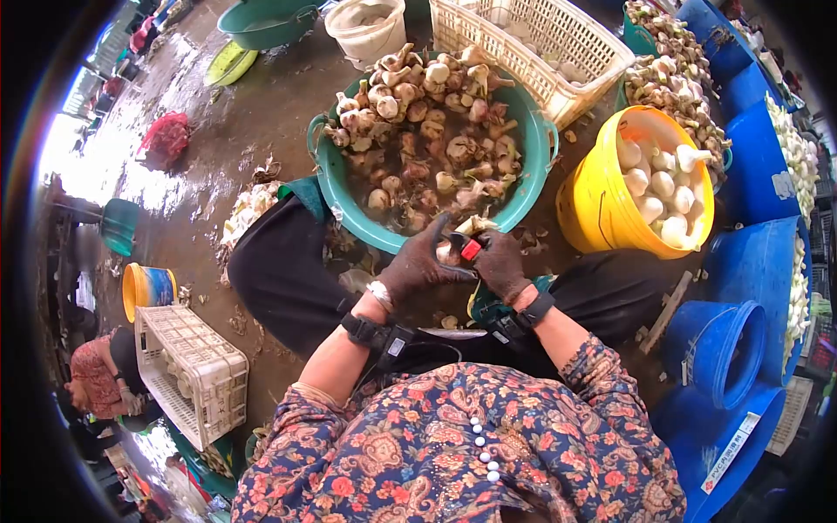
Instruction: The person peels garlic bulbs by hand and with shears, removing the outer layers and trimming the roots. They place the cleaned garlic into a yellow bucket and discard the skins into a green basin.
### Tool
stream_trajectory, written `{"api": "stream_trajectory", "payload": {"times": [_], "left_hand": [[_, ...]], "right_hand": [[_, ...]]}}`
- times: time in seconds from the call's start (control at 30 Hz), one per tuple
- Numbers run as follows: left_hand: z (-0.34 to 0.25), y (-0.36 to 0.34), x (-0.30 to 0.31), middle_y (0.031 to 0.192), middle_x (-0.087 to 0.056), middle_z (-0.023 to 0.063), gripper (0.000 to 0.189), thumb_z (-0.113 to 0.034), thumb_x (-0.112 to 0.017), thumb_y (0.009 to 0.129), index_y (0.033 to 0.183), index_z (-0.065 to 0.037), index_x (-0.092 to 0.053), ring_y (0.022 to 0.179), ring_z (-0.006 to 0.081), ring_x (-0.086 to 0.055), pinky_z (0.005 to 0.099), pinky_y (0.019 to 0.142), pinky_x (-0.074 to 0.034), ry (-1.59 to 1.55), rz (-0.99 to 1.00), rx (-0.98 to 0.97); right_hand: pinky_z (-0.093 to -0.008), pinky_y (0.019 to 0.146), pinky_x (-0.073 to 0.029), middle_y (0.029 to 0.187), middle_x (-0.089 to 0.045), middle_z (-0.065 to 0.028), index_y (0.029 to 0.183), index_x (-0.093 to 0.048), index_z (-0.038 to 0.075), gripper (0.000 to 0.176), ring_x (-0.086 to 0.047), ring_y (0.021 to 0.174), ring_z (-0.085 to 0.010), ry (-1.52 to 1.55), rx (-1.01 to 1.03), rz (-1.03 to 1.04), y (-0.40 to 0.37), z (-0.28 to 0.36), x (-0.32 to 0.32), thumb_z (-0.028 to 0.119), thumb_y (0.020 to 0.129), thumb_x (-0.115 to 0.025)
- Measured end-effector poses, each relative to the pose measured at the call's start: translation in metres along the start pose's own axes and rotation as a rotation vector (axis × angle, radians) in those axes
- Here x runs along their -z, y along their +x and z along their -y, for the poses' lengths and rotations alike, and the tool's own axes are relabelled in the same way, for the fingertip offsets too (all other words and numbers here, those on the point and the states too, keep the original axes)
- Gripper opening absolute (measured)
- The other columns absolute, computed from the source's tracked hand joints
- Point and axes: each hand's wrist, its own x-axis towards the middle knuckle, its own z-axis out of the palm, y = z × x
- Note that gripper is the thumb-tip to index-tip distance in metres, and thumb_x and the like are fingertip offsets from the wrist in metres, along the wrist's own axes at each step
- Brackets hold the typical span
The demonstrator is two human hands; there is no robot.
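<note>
Garlic bulbs in basin; bucket right of basin; crate behind.

"What's the tub made of?"
"Plastic, with a smooth rim. The bucket is smooth, glossy plastic too, and the crate is latticed plastic."
"And the bulb?"
"Smooth-skinned. The garlic in the tub looks papery and rougher."
"The handle?"
"Red, seemingly plastic."
"Any cloth?"
"Matt, dark gloves, a printed cloth shirt with glossy beads, and matt trousers."
"The floor?"
"Wet and glossy in patches."
</note>
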Motion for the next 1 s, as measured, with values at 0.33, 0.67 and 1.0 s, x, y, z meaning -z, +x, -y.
{"api": "stream_trajectory", "payload": {"times": [0.33,0.67,1.0], "left_hand": [[0.001,0.012,0.006,0.103,-0.061,0.0084,0.072,-0.028,-0.081,0.064,0.120,0.003,-0.049,0.093,0.0139,-0.056,0.0276,0.084,-0.045,-0.467,0.089,0.214],[-0.008,0.014,-0.004,0.109,-0.060,0.0134,0.087,-0.033,-0.085,0.058,0.126,0.004,-0.044,0.098,0.0152,-0.056,0.0302,0.086,-0.045,-0.099,0.053,0.129],[0.013,0.012,0.000,0.104,-0.059,0.0058,0.064,-0.042,-0.066,0.075,0.118,0.002,-0.052,0.091,0.0138,-0.054,0.0266,0.078,-0.045,-0.531,0.135,0.245]], "right_hand": [[-0.0305,0.047,-0.040,0.061,-0.057,-0.0063,0.075,-0.061,0.000,0.020,-0.053,0.053,-0.0151,0.655,-0.421,0.284,0.015,-0.018,0.001,0.018,0.083,-0.054],[-0.0417,0.057,-0.044,0.064,-0.056,-0.0239,0.070,-0.060,-0.002,0.034,-0.058,0.062,-0.0367,0.026,-0.143,0.082,0.008,-0.009,-0.003,0.029,0.083,-0.059],[-0.0236,0.039,-0.033,0.056,-0.049,-0.0011,0.080,-0.057,0.007,0.035,-0.045,0.044,-0.0120,1.054,-0.645,0.339,0.007,-0.026,0.002,0.041,0.089,-0.053]]}}
